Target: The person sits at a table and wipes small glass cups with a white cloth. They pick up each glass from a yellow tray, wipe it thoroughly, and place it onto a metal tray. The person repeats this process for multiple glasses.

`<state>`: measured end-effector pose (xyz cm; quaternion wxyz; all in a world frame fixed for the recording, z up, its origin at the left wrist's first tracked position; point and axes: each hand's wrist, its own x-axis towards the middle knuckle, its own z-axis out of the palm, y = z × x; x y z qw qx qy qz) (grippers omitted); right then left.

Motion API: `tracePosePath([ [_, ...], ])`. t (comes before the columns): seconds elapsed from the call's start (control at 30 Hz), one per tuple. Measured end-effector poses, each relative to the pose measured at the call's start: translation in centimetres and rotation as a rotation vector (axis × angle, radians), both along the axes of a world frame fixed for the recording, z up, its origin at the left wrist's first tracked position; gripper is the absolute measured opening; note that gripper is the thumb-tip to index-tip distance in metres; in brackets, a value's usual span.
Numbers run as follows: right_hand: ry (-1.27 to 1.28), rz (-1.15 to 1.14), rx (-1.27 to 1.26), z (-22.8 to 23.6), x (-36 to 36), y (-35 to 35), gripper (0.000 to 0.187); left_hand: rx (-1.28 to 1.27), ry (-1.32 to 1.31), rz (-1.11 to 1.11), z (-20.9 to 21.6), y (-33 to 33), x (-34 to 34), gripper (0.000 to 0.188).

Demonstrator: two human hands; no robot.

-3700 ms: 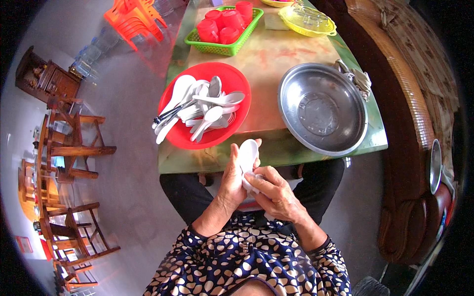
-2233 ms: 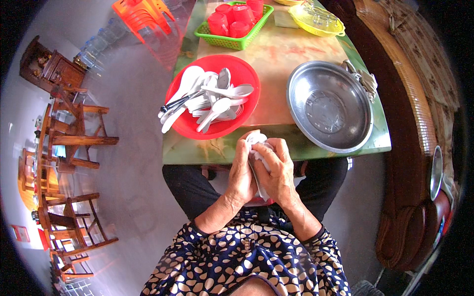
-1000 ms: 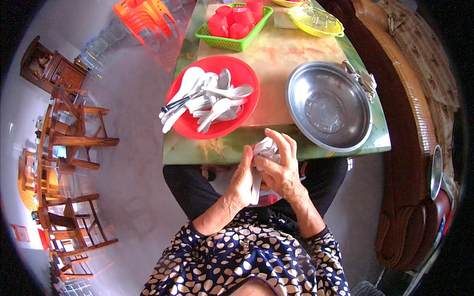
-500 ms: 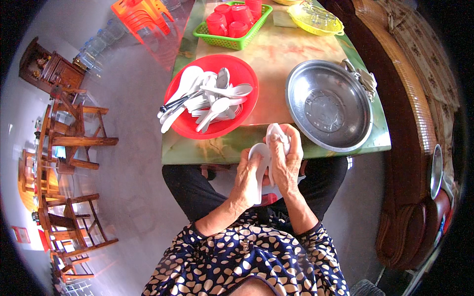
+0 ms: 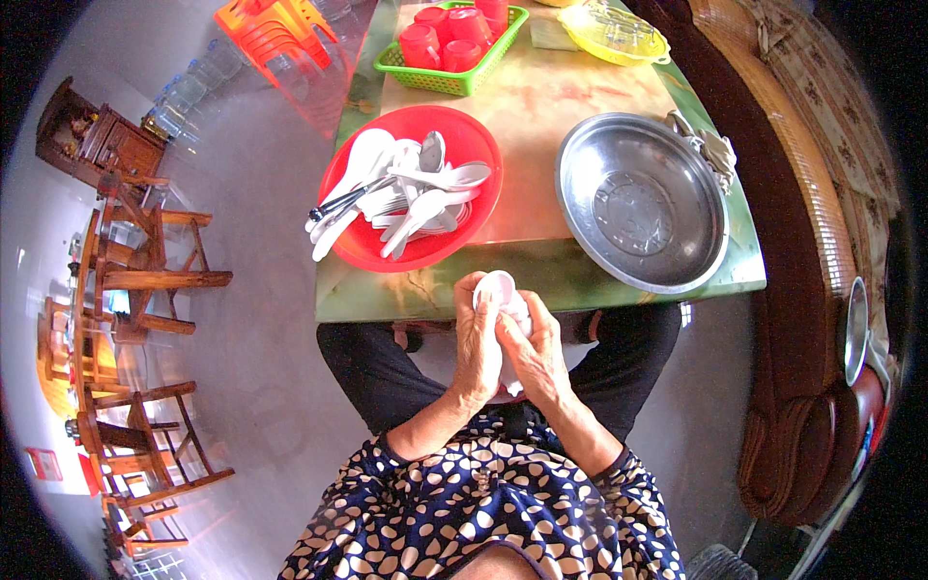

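A: Left hand?
B: Left hand (image 5: 478, 338) pinches a glossy white spoon (image 5: 497, 281) with an oval bowl, thumb pressed on the bowl. The handle's mostly hidden.
A: Right?
B: Right hand (image 5: 537, 353) is bunched round a crumpled white cloth (image 5: 520, 311), tight against the left. Spoon's held at the near edge of the marbled green-and-tan tabletop (image 5: 536, 217); can't tell if it touches.
A: Risks?
B: Spoon could slip and drop to the grey floor (image 5: 261, 338) if the cloth tugs harder than the thumb holds; the bowl looks slick. Also, handles jut over the left rim of the round red plastic basin (image 5: 474, 145). A bump there could spill some heaped white spoons (image 5: 418, 215).
A: Versus half a second ago?
B: Then the cloth stood apart from the bowl, right hand higher. Now it's lower, both hands together, bowl higher. Basin's load looks unchanged.
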<state>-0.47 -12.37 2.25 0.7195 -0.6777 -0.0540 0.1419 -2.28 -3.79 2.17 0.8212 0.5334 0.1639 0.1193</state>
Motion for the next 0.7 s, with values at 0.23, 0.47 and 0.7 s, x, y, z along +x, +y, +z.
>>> tracePosePath([
  [0.23, 0.134, 0.029, 0.243, 0.8, 0.3, -1.2, 0.029, 0.433, -0.105, -0.158, 0.7, 2.1, 0.9, 0.023],
  [0.47, 0.145, 0.255, 0.091, 3.1, 2.1, -2.3, 0.028, 0.858, -0.176, -0.173, 4.4, 3.7, 1.3, 0.014],
  [0.7, 0.228, 0.329, 0.05, 3.0, 1.3, -2.9, 0.037, 0.803, -0.115, -0.067, 4.1, 4.1, 1.3, 0.017],
])
